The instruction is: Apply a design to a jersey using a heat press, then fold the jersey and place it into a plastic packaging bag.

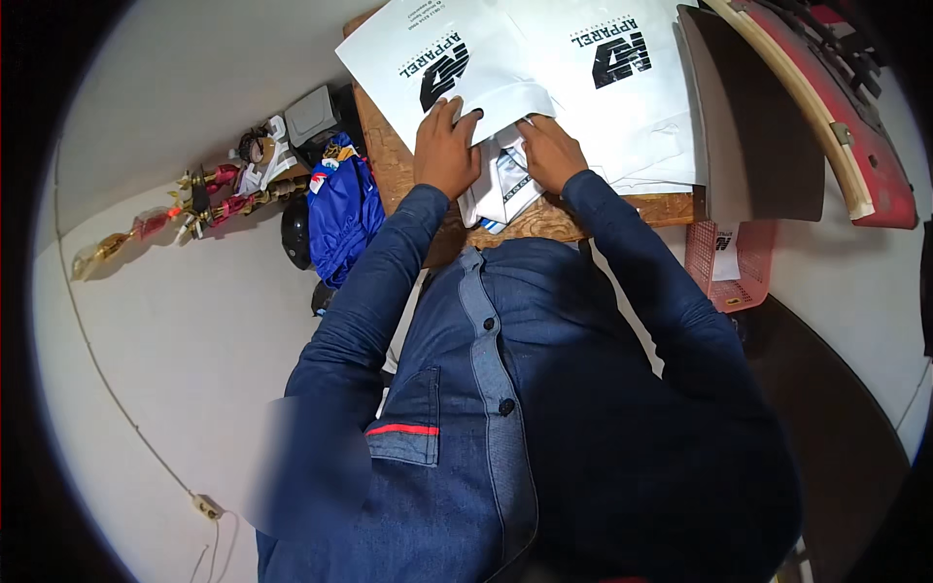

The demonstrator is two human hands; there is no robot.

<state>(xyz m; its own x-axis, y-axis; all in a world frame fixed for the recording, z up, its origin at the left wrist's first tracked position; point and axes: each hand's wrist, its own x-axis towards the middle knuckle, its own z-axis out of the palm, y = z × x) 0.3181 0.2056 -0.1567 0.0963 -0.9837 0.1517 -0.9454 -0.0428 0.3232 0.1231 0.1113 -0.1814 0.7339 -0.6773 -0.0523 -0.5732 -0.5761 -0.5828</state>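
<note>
A white plastic mailing bag (389, 53) with a black printed logo lies at an angle on the wooden table, its near edge raised and curled back. My left hand (447, 154) is closed on the near left side of this bag, fingers over its top face. At the right end of the curled edge, my right hand (552, 154) grips the bag, its fingertips partly hidden by the plastic. Between my hands lies a folded white garment (503, 187) with dark trim, its far end covered by the bag.
More white bags (641, 126) lie stacked at right on the wooden table (666, 209). Beside them stand a dark brown panel (768, 136) and a red, wood-edged piece (865, 126). A pink basket (753, 282) sits below. Blue plastic-wrapped cloth (345, 214) and trophies (204, 199) are at left.
</note>
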